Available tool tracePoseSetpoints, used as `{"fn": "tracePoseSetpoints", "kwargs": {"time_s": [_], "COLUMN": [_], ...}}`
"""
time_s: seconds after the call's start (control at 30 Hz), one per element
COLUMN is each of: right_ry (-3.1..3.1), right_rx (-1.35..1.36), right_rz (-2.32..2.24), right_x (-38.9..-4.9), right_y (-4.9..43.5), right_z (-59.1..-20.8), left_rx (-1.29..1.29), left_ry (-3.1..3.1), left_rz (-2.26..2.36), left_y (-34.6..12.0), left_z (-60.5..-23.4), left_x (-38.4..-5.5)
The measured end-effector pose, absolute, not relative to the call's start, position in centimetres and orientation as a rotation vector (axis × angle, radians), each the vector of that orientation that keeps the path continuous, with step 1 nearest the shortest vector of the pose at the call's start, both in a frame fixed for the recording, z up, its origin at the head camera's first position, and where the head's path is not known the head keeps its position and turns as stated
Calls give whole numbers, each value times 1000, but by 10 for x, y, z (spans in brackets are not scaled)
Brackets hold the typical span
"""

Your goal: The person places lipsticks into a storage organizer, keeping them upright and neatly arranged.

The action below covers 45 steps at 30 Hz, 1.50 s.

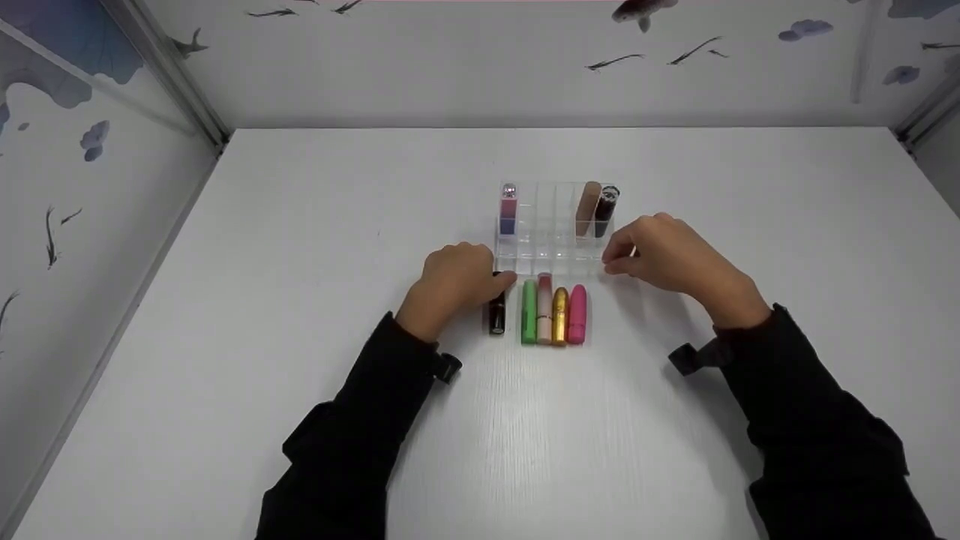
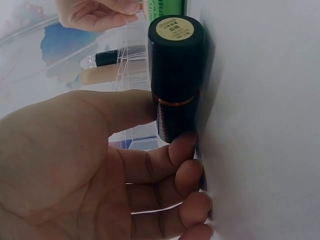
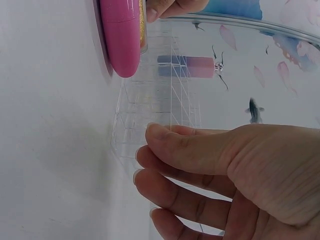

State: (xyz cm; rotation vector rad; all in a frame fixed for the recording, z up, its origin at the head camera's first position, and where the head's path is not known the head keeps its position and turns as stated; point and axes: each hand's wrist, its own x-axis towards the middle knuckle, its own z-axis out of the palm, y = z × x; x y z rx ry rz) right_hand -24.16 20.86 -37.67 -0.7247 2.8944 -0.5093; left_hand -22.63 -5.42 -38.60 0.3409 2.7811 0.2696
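Observation:
My left hand point(image 1: 459, 279) pinches a black lipstick point(image 1: 496, 315) between thumb and fingers; the tube lies at the table's left end of the row. In the left wrist view, the lipstick point(image 2: 176, 60) shows a round pale label on its end. Beside it lie a green tube point(image 1: 529, 311), a pink-and-clear lipstick point(image 1: 544, 309), a gold one point(image 1: 560, 315) and a bright pink one point(image 1: 577, 313). Behind them is a clear divided organizer point(image 1: 551, 259). My right hand point(image 1: 664, 251), fingers loosely bent, is at the organizer's right front corner; whether it touches is unclear.
Standing in the organizer are a pink-and-blue lipstick point(image 1: 508, 210) at left, and a brown tube point(image 1: 588, 208) and a black tube point(image 1: 607, 206) at right. White panels with painted fish border the white table point(image 1: 315, 225) at the back and left.

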Motion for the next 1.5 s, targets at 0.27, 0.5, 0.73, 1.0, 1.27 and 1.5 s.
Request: {"fn": "tracePoseSetpoints", "kwargs": {"time_s": [0.27, 0.5, 0.73, 1.0, 1.27, 1.5], "right_ry": [2876, 2870, 2866, 2864, 2847, 2851], "right_rx": [-687, -676, -682, -685, -661, -681], "right_rz": [-501, -500, -510, -523, -530, -530], "right_x": [-241, -242, -242, -242, -242, -241], "right_y": [208, 208, 208, 209, 210, 211], "right_z": [-376, -376, -376, -377, -376, -376], "left_rx": [332, 335, 389, 511, 662, 780], "left_ry": [2763, 2747, 2706, 2668, 2507, 2318], "left_rz": [260, 271, 375, 709, 1215, 1601], "left_y": [-54, -55, -58, -60, -61, -58], "left_z": [-388, -388, -382, -366, -358, -357], "left_x": [-227, -228, -229, -227, -230, -231]}}
